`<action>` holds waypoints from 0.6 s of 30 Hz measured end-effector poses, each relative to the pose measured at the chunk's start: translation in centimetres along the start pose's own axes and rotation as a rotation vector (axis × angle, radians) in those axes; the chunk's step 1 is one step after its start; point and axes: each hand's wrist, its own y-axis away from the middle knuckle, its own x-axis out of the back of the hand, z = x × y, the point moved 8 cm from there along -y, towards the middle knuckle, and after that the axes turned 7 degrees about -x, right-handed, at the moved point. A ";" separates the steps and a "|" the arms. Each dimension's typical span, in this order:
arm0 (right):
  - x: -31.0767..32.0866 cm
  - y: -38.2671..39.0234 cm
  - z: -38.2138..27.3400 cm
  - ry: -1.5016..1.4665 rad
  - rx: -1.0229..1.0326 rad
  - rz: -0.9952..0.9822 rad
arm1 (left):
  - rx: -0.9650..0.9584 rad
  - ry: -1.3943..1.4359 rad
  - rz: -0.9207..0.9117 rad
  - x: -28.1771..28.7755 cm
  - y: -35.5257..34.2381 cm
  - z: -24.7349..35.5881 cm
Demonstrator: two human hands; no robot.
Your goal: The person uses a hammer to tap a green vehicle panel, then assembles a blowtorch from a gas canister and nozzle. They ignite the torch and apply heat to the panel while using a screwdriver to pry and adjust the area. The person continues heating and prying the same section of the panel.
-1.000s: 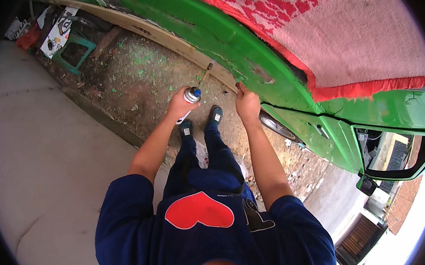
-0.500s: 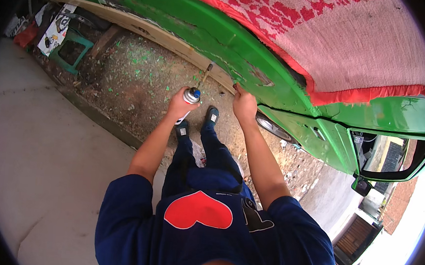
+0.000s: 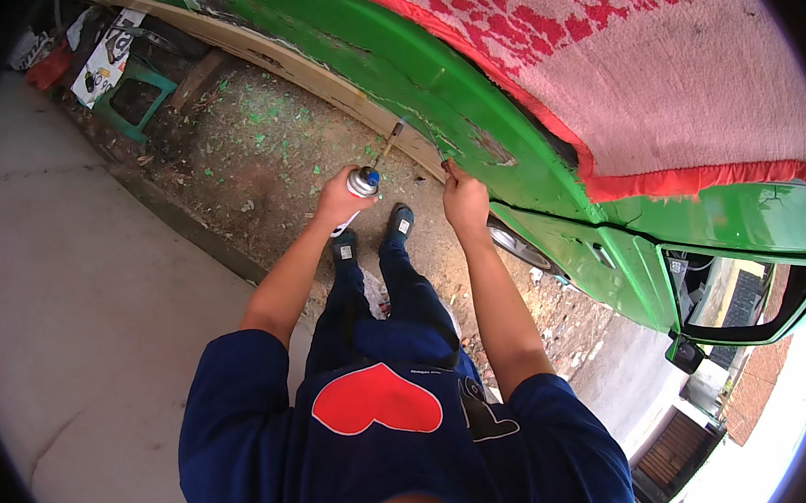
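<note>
My left hand point(image 3: 337, 195) is wrapped round a gas torch point(image 3: 364, 181), a canister with a blue and silver top. The torch's brass nozzle point(image 3: 390, 142) points at the lower edge of a green vehicle's body panel point(image 3: 388, 64), and a faint bluish glow shows at its tip. My right hand point(image 3: 465, 202) is closed on a thin tool with a dark handle point(image 3: 446, 164); its slim end reaches to the same panel, right of the nozzle. Its exact kind is too small to tell. Cracked, peeling paint point(image 3: 490, 145) marks the panel nearby.
A red and pink towel point(image 3: 676, 93) drapes over the vehicle. Green paint flakes point(image 3: 259, 139) litter the dirt ground beneath. To the left stand a green plastic stool point(image 3: 156, 103) and a printed board point(image 3: 108, 58). A wheel point(image 3: 520, 246) and side mirror point(image 3: 686, 353) are on the right.
Both hands stay almost in place, with the torch still aimed at the panel. The thin tool's end has shifted very slightly against the panel.
</note>
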 end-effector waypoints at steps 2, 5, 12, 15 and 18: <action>0.7 -0.2 0.0 -0.013 0.002 -0.018 | 0.002 0.021 -0.002 0.2 -0.1 0.4; 1.3 -0.2 -0.9 0.005 -0.026 -0.069 | 0.004 0.070 0.003 0.2 0.2 0.3; 0.1 -0.1 -0.8 -0.034 -0.066 -0.043 | 0.040 0.089 -0.008 0.1 0.5 -0.9; -0.3 0.0 -1.3 -0.027 -0.049 -0.035 | 0.018 0.071 -0.007 0.1 0.0 -1.7; -1.1 0.2 -0.8 0.011 -0.075 -0.037 | 0.016 0.065 -0.003 0.1 0.3 -1.7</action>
